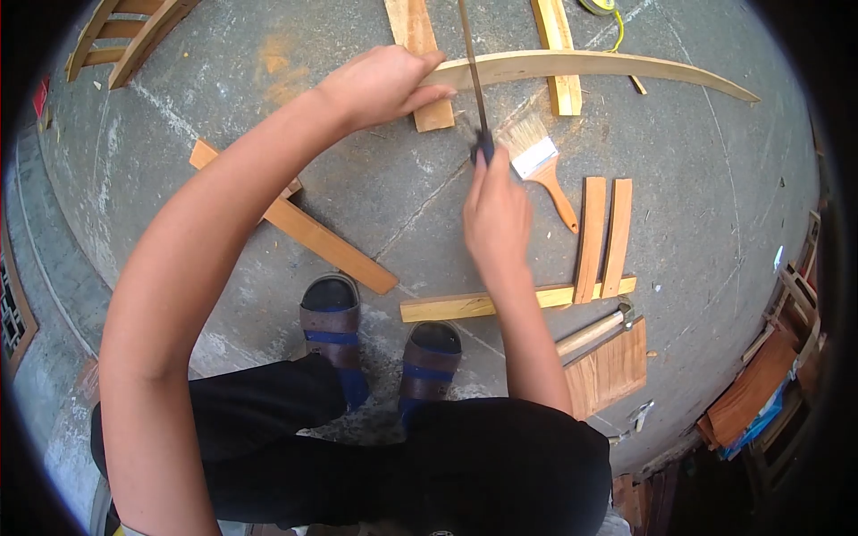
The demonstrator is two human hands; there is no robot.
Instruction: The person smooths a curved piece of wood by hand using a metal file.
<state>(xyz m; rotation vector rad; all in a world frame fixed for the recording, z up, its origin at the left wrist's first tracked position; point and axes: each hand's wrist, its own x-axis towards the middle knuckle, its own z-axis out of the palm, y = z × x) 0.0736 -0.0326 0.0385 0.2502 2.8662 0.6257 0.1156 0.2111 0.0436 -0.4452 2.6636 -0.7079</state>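
Observation:
My left hand [386,85] is closed on the left end of a long, thin, slightly curved wooden strip [617,64], thumb on the near side. Under that end lies a short wooden block [414,27]; another block [559,54] lies beneath the strip further right. My right hand [497,214] grips the dark handle of a saw [474,62], whose narrow blade is seen almost edge-on. The blade points away from me and crosses the strip just right of my left hand. Whether its teeth have cut in cannot be made out.
Right of my right hand lie a paintbrush [539,161] and two short wood pieces [590,237] resting on a batten [447,308]. Nearer are a hammer [590,332] and a board [617,371]. A plank [326,241] lies left. Scrap wood [751,384] is piled right.

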